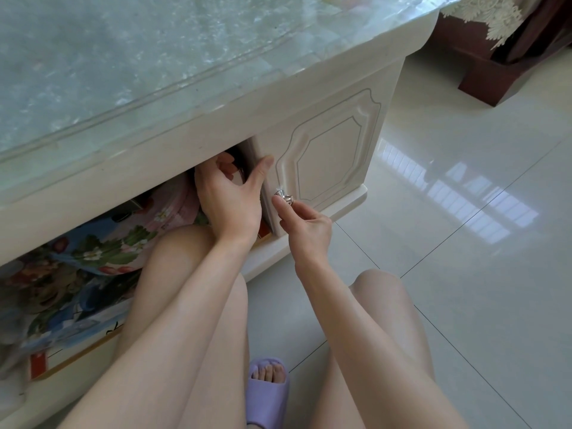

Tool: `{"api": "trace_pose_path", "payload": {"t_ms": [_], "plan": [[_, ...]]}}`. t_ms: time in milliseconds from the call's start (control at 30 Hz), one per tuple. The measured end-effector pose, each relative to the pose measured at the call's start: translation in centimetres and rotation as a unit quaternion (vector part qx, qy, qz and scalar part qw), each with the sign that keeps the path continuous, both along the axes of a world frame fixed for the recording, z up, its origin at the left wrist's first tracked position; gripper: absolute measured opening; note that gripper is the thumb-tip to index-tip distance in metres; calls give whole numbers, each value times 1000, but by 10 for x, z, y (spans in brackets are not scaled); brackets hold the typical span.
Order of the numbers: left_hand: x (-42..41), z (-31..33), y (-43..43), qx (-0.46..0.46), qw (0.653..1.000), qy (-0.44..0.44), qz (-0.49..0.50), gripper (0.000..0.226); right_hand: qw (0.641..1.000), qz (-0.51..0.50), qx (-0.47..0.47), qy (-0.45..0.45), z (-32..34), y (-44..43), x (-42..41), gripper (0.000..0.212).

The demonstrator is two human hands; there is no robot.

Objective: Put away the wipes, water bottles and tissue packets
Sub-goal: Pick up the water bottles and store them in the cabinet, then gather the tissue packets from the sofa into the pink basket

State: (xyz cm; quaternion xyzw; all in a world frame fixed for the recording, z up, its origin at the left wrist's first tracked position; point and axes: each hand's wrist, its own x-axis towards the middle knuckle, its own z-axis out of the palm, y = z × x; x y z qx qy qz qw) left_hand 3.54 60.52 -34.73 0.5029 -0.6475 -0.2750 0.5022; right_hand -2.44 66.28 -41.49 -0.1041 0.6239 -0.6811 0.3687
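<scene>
A cream cabinet door (328,156) under the glass-topped table (130,72) stands slightly ajar. My right hand (305,226) pinches the door's small silver knob (284,195) between thumb and fingers. My left hand (230,196) curls around the door's left edge, fingers reaching into the dark gap and thumb resting on the door's front. No wipes, water bottles or tissue packets can be seen; the inside of the compartment is hidden.
Colourful floral printed bags or packets (93,267) fill the open shelf under the table at left. My knees and a purple slipper (266,394) are on the glossy white tiled floor (448,243). A dark wooden furniture piece (495,72) stands at top right.
</scene>
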Motion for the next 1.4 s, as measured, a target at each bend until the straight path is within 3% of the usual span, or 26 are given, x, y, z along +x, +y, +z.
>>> {"api": "trace_pose_path", "payload": {"t_ms": [167,367,600,800,933,1033,1200,1400], "plan": [[1,2,0,7,1000,-4,-4,49,1000,-2,-1,-4,1,1,1,29],[-1,5,3,20,1000,3,-1,44,1000,16,0,-4,3,4,-1,13],[2,1,34,62,993,66,-76,25,999,30,0,-39,6,35,-15,41],[-9,-3,53,174,960,104,-194,18,1000,25,-17,-5,22,56,-30,31],[-19,-2,54,207,944,115,-228,18,1000,11,-24,17,36,61,-43,13],[-27,2,51,232,936,128,-234,18,999,-2,-21,24,46,61,-52,12],[-39,32,54,292,921,105,-237,17,999,-38,23,2,84,65,-62,18],[-33,119,66,374,895,81,-230,18,996,-43,77,-3,177,78,-64,13]]}}
